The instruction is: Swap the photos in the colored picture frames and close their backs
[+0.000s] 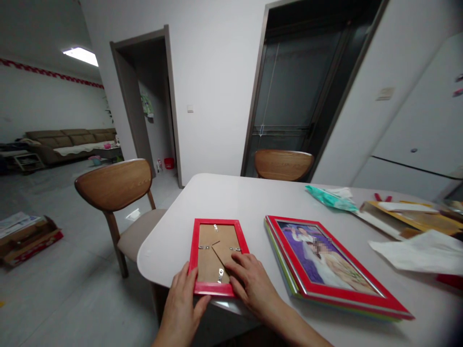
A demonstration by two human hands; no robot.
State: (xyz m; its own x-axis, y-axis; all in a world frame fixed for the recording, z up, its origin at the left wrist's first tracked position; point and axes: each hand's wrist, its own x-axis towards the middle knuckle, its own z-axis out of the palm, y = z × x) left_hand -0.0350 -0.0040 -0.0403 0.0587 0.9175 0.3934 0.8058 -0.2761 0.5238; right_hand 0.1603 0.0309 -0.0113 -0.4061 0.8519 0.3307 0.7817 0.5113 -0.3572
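Red frame point(211, 258) lies back-up btwn L grip point(182, 299) & R grip point(256, 285), both holding its near corners.

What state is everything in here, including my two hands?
Left hand: on the smaller frame's near-left corner
Right hand: on its near-right part
Smaller red frame: back side up
Larger red frame: picture side up
Teal packet: lying crumpled
White sheet: creased
Ceiling light: lit
Left doorway: open

Red frame point(194, 246) (tan backing point(207, 262)).
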